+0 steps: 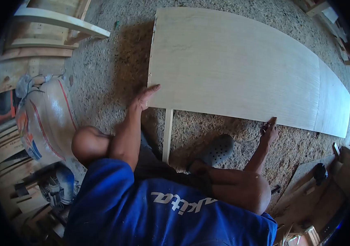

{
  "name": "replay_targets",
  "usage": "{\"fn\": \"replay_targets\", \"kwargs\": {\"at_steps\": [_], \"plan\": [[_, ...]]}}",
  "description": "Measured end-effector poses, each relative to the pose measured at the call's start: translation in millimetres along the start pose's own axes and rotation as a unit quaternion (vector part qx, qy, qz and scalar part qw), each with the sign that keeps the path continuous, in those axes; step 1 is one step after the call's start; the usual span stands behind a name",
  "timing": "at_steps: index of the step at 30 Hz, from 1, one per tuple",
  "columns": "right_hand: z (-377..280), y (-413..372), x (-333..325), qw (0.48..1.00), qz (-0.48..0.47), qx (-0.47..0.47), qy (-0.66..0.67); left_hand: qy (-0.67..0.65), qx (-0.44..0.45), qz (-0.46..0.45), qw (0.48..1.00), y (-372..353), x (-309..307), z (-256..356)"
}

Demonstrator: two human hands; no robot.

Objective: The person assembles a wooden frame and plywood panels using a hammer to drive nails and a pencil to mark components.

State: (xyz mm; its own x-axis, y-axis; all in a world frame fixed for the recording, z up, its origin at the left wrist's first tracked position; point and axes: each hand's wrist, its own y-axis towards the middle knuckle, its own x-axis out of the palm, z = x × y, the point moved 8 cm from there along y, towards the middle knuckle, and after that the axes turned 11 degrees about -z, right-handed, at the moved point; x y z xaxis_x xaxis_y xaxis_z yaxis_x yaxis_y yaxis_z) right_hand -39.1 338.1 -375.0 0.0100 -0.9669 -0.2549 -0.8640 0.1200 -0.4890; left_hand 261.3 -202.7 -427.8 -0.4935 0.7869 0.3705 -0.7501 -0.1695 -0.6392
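Observation:
A large pale wooden panel with a curved far edge lies across the view. My left hand grips its near left corner, a digit stretched over the top face. At the near edge, right of the middle, my right hand has curled fingers around a small dark thing too hidden to name, one fingertip touching the panel's edge. A narrow pale wooden strip sticks out from beneath the panel towards my lap. What supports the panel is hidden under it.
Wood shavings cover the floor. At the left are a stuffed sack, wooden frame parts and a power tool. My shoe is below the panel. A board and offcuts lie at the lower right.

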Motion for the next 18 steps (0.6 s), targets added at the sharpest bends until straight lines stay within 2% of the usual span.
{"fn": "replay_targets", "kwargs": {"at_steps": [3, 8, 11, 14, 16, 17, 18], "plan": [[-0.8, -2.5, -0.5, 1.000, -0.002, -0.004, 0.005, -0.023, -0.014, 0.009, 1.000, 2.8, -5.8, -10.1], [1.8, -1.1, -1.5, 1.000, 0.012, 0.007, -0.016, -0.167, 0.011, -0.011, 0.986, 5.9, -7.4, -17.3], [3.4, -1.7, -2.6, 1.000, 0.019, 0.024, -0.002, -0.164, 0.000, -0.057, 0.985, 14.3, -7.0, -23.8], [9.5, 9.1, -13.5, 0.999, 0.037, -0.011, -0.006, -0.052, -0.030, 0.016, 0.998, 18.0, -25.7, -25.9], [10.2, 11.6, -13.9, 0.998, 0.033, 0.006, 0.058, -0.024, -0.011, 0.021, 0.999, 9.1, -12.6, -7.4], [-7.1, -1.9, -14.8, 0.996, 0.087, 0.015, 0.016, -0.018, -0.004, 0.023, 1.000, 11.2, -15.2, -9.0], [-10.4, -1.7, -15.1, 0.995, 0.096, 0.006, 0.026, -0.024, 0.001, 0.024, 0.999, 11.8, -15.5, -9.3]]}}
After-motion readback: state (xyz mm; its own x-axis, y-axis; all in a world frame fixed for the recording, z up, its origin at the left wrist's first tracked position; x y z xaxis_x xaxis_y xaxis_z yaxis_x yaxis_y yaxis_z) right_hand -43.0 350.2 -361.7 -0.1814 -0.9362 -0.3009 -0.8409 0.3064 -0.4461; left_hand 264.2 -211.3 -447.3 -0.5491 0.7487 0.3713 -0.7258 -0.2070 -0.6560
